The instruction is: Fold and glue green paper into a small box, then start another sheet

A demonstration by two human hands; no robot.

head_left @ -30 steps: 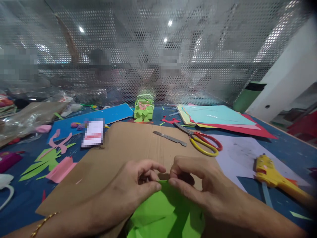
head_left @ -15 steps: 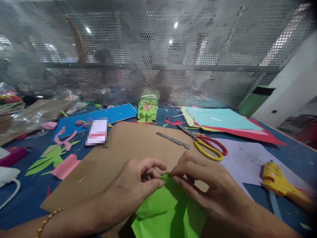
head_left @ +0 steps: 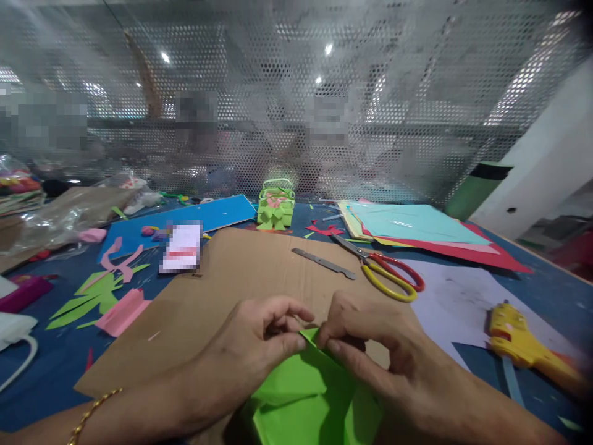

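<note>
A folded bright-green paper piece (head_left: 296,386) is at bottom centre, over the near part of a flat brown cardboard sheet (head_left: 241,278). The right hand (head_left: 375,337) bends in from the right, its thumb and curled fingers closed in a pinch on the paper's far edge. The left hand (head_left: 266,330) comes from the opposite side, a gold chain bracelet (head_left: 90,411) on its wrist; its index finger arches apart from the thumb, whose tip touches the same edge, and I cannot tell whether the other fingers grip from behind. Beyond lie a bare grey metal blade (head_left: 324,264) and scissors with red and yellow handles (head_left: 391,281). Past the cardboard's far edge stands a small light-green paper basket (head_left: 275,217), upright, pink paper (head_left: 277,200) showing at its top.
</note>
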